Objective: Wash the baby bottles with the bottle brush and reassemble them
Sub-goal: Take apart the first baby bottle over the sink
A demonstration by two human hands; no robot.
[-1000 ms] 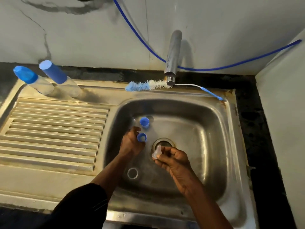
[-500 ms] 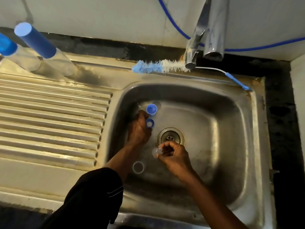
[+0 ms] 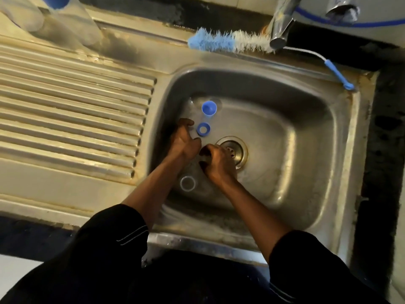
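1. Left hand (image 3: 184,143): inside the sink (image 3: 306,132), left of the drain (image 3: 232,151). The fingers are half-curled and apart, with the tips just beside the blue ring (image 3: 203,129). Whether they grip anything cannot be told.
2. Right hand (image 3: 219,164): touching the left hand, at the near-left edge of the drain. The fingers are curled together round a small clear piece (image 3: 205,159), which is mostly hidden.
3. Blue cap (image 3: 209,108): on the basin floor, just beyond the blue ring, hollow side facing up.
4. Clear ring (image 3: 187,183): flat on the basin floor, on the near side of the hands, between the two forearms.
5. Bottle brush (image 3: 230,41): lying along the far rim of the sink, bristle head to the left, blue handle tip to the right. The tap (image 3: 280,25) stands over the right end of the bristles.
6. Bottles (image 3: 72,25): two clear bodies at far left, at the far end of the ribbed draining board (image 3: 65,110). They are cut off by the frame edge and well apart from the hands.
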